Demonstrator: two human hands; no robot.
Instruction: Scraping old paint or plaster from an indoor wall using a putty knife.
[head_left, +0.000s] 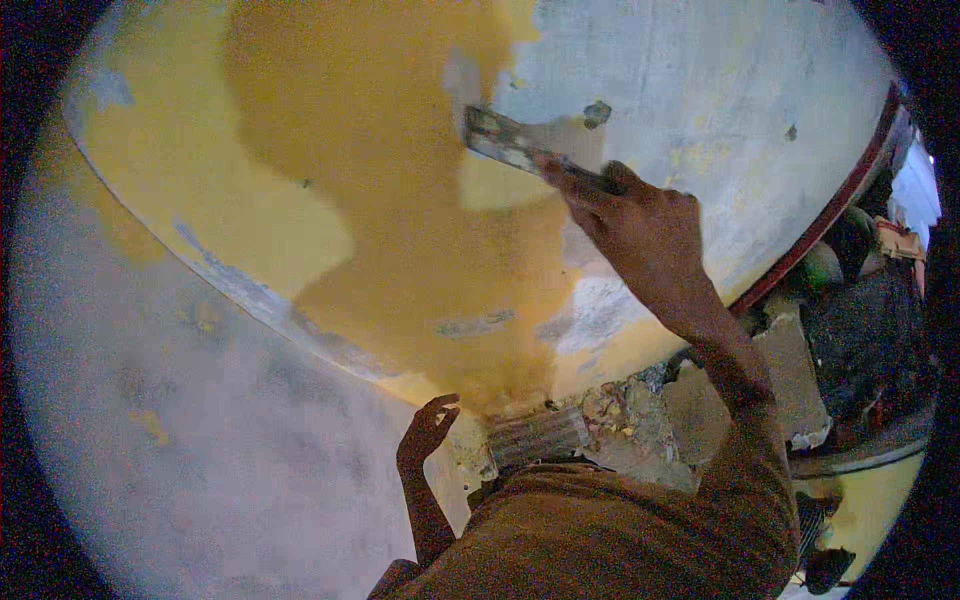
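My right hand is raised to a wall of patchy yellow and pale grey-blue paint, wrapped round the end of a flat scraper. The scraper's worn, grey-flecked blade points up and left, its tip against or very close to the wall; I cannot tell which. Lower down, near a corner where the yellow wall meets a greyish wall, is my left hand. Its fingers are loosely bent with a gap between them, and nothing shows in them.
A greyish wall runs down the left side. Below the yellow wall lie a ribbed grey piece, rubble and a brownish board. Dark clutter and an orange item stand at the right, past a dark red edge.
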